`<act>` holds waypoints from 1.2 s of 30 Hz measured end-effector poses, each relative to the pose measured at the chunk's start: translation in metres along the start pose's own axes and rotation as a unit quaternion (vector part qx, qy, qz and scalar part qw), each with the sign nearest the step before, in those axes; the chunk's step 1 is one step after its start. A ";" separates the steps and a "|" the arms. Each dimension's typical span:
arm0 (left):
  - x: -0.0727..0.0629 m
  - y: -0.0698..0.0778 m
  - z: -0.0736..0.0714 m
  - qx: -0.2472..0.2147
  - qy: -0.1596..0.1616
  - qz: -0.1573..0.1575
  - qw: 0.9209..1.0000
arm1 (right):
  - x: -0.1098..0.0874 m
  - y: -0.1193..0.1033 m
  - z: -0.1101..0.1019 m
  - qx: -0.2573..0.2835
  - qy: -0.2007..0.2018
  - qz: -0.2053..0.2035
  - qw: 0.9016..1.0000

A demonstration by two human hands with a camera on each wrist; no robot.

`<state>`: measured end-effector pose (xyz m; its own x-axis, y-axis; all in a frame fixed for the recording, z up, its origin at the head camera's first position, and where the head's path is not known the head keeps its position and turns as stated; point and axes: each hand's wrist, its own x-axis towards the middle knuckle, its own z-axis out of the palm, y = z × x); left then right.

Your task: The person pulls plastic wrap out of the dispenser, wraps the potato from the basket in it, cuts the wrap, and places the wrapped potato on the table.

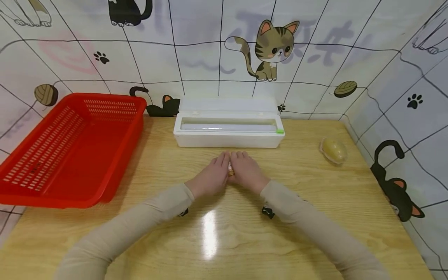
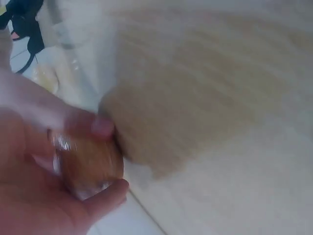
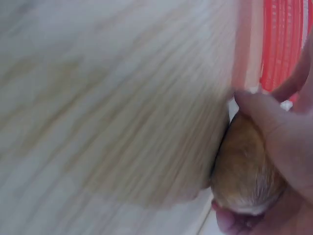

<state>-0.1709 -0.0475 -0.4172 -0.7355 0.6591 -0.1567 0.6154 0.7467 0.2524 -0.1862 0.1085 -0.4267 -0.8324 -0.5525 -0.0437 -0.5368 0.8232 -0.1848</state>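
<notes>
Between my two hands is a brown, rounded item wrapped in clear plastic film (image 3: pixel 247 169), seen close up in both wrist views. My left hand (image 1: pixel 211 175) grips it from the left, with the thumb and fingers curled round it in the left wrist view. From the right my right hand (image 1: pixel 247 172) holds the same item, its thumb along one side. In the head view the hands meet just in front of a white cling film box (image 1: pixel 227 140), and only a sliver of the brown item shows between them.
The box's lid stands up at the back, with a film roll (image 1: pixel 227 127) inside. A red plastic basket (image 1: pixel 120 171) stands at the left. A yellow item in clear film (image 1: pixel 333 150) lies at the right of the wooden table (image 1: pixel 168 249). A cat-patterned covering (image 1: pixel 196 62) rises behind.
</notes>
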 end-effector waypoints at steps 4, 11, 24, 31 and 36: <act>-0.001 0.002 -0.002 0.035 -0.007 -0.024 0.999 | -0.003 0.000 -0.002 0.009 0.017 0.005 1.000; 0.006 -0.004 0.004 0.133 0.029 -0.018 0.991 | -0.008 -0.007 -0.003 -0.065 0.042 -0.022 0.997; 0.033 -0.028 -0.018 -0.041 -0.055 0.052 0.996 | -0.013 -0.007 -0.010 -0.118 0.072 -0.037 0.990; 0.020 -0.037 -0.025 -0.172 -0.042 0.067 0.982 | 0.004 0.019 -0.032 0.055 -0.080 -0.073 0.993; 0.017 -0.044 -0.029 -0.226 -0.057 0.078 0.969 | 0.003 0.020 -0.035 0.103 -0.063 -0.064 0.991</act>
<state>-0.2191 -0.0719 -0.4033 -0.5916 0.7855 -0.1814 0.5103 0.5390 0.6701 -0.2041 0.1279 -0.3963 -0.7292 -0.6725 -0.1270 -0.5859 0.7093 -0.3919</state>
